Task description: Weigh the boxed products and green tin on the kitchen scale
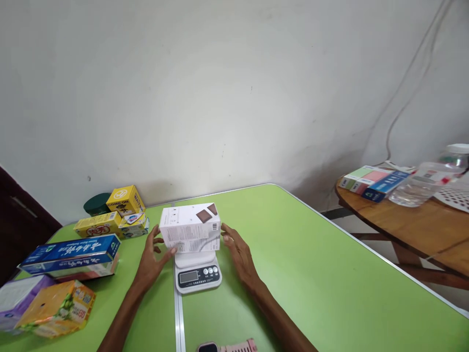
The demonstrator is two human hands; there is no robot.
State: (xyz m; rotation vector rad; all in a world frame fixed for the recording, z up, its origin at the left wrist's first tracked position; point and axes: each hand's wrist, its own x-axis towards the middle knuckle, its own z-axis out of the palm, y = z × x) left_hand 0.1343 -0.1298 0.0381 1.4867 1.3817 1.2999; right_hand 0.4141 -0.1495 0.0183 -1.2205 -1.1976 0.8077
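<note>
A white carton [190,228] with brown squares printed on top rests on a small white kitchen scale [198,274] in the middle of the green table [311,274]. My left hand [152,259] is at the carton's left end, fingers spread and touching it. My right hand [238,254] is at its right end, fingers stretched out and just touching or barely off the side. Neither hand wraps the carton. The scale's dark display and three buttons face me.
Several boxes lie at the table's left: a yellow box [125,199], a long blue box [71,254], an orange pack [56,308]. A pink watch [227,347] lies at the near edge. At right is a wooden table [403,220] with a plastic bottle [425,181].
</note>
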